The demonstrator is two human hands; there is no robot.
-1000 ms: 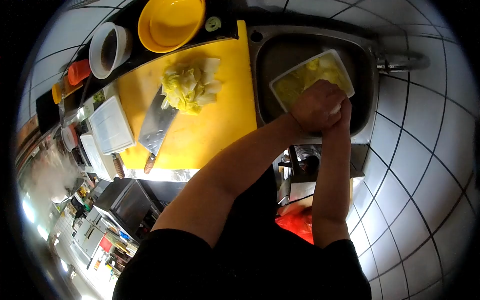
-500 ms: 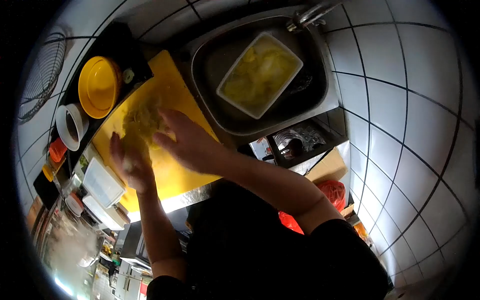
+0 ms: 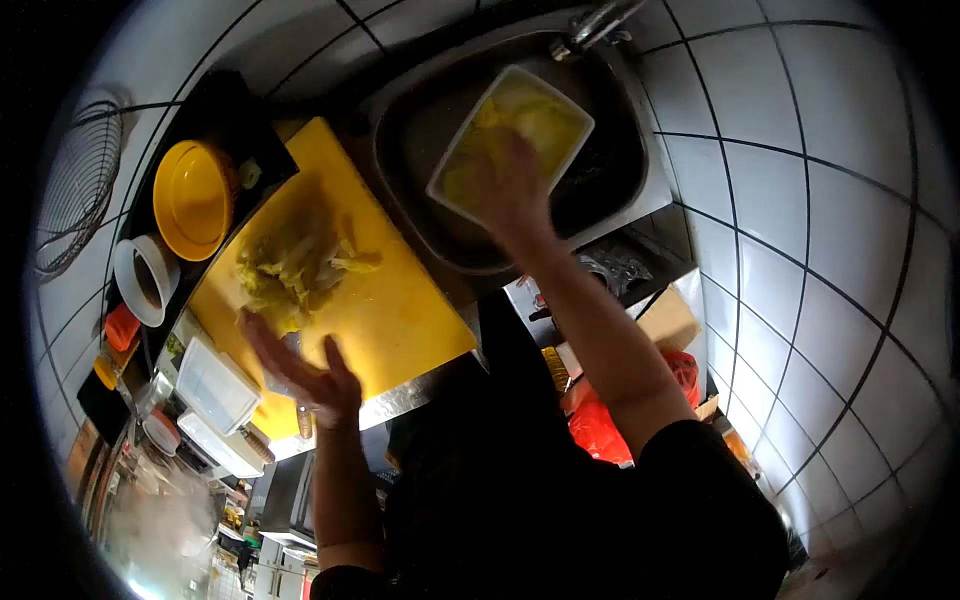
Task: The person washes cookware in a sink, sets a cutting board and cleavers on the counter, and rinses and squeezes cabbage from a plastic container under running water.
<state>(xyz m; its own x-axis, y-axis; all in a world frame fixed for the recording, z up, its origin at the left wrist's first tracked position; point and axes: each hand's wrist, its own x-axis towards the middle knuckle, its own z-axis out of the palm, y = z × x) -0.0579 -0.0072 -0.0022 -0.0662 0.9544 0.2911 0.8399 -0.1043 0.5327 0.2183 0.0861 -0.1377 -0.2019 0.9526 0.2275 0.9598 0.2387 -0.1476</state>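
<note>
Chopped pale yellow-green leafy vegetable (image 3: 300, 260) lies heaped on the yellow cutting board (image 3: 400, 330). My left hand (image 3: 305, 375) hovers over the board's near edge, just below the heap, fingers spread and nothing in them. Partly under that hand is a knife (image 3: 304, 420), its handle pointing toward me. Over at the sink (image 3: 400, 215), my right hand (image 3: 515, 195) reaches into a white rectangular tub (image 3: 572, 160) that holds yellowish leaves in liquid. Motion smears its fingers, so their grip does not show.
Left of the board stand a yellow bowl (image 3: 192, 200), a white bowl (image 3: 140, 280) with dark contents and a clear plastic container (image 3: 215, 385). A tap (image 3: 590, 32) overhangs the sink. Red bags (image 3: 600, 425) and a cardboard box (image 3: 668, 328) sit below at right.
My right hand has left the chopped leaves and moved right into the tub. My left hand has drawn back toward me, off the heap, uncovering the leaves and the knife.
</note>
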